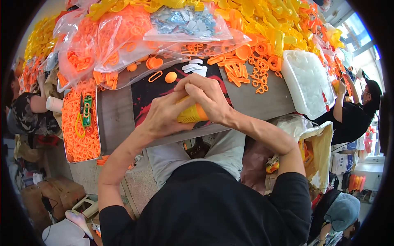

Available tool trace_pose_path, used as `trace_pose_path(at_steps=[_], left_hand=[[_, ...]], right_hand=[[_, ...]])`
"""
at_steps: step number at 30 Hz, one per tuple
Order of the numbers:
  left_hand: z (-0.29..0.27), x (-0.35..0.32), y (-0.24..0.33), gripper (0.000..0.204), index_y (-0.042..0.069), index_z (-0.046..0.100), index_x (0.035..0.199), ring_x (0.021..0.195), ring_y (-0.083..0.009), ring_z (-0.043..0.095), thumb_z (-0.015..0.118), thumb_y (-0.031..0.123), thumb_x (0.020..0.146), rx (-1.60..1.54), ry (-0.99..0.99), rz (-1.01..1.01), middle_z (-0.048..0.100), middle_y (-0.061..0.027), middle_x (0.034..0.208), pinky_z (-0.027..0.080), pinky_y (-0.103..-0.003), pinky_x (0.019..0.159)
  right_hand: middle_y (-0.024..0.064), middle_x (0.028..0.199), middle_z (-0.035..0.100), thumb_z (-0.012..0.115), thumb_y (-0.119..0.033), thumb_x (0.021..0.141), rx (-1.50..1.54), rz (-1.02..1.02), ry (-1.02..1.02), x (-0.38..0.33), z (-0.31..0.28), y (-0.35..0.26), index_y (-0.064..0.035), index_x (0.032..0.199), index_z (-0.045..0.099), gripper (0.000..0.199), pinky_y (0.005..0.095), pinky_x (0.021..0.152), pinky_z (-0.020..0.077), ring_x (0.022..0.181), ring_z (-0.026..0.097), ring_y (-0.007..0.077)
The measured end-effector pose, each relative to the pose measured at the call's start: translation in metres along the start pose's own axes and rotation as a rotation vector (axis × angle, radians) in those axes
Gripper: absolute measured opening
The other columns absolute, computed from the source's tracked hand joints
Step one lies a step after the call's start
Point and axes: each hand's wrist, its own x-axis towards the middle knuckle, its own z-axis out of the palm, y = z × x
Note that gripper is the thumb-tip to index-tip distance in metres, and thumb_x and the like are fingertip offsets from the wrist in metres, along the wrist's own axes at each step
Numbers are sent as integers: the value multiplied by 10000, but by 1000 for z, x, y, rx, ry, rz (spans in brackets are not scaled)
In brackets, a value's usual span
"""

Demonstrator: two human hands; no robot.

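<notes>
Both hands sit together in my feed, over the near part of the black mat with red markings (152, 89) that lies on the grey counter (117, 110). I see the left hand (164, 112) and the right hand (210, 97) wrapped around a rounded yellow plastic piece with an orange end (187, 115), which is held above the mat's near edge. The fingers overlap on top of it, so I cannot make out its full shape. Toward the mat's far side I pick out a small domed orange plastic part (170, 77), a slim oblong orange plastic ring (155, 76) and several flat white pieces with rounded ends (200, 70). Left of the mat, a shallow tray with a pale rim (99, 143) carries a heap of small orange plastic rings (78, 141), and a green oblong item (86, 114) lies on that heap. Right of the mat I see loose orange plastic loops (259, 76) and, farther right, a white plastic bin (290, 88) of whitish translucent pieces. Beyond the mat lie clear plastic bags of orange parts (125, 30), glossy pale blue pieces (182, 22) and a tall pile of yellow plastic parts (269, 22). Well to the mat's right, I see a co-worker in a black top (358, 119).
</notes>
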Motion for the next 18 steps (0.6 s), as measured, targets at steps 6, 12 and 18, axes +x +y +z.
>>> trace_pose_path(at_steps=[6, 12, 18], left_hand=[[-19, -19, 8, 826, 19, 333, 1550, 1265, -208, 591, 781, 202, 881, -933, 227, -398, 497, -119, 1501, 477, -354, 1048], [-12, -74, -11, 765, -4, 413, 1436, 1149, -241, 591, 712, 452, 899, -1678, 421, -547, 575, -136, 1254, 479, -440, 1066], [4, -59, -6, 641, 10, 522, 1273, 981, -254, 589, 551, 564, 952, -1993, 513, -472, 611, -119, 1043, 470, -458, 1022]], right_hand=[[108, 1026, 700, 637, -259, 977, -625, 20, 202, 16, -51, 66, -25, 987, 730, 252, 402, 876, 505, 963, 647, 280], [90, 1108, 611, 629, -12, 788, -1443, -168, -120, 42, -99, 142, -74, 1065, 624, 284, 403, 937, 441, 1170, 542, 279], [118, 1135, 599, 659, -30, 781, -1339, -222, -219, 63, -117, 153, -54, 1135, 562, 368, 435, 892, 477, 1173, 560, 302]])
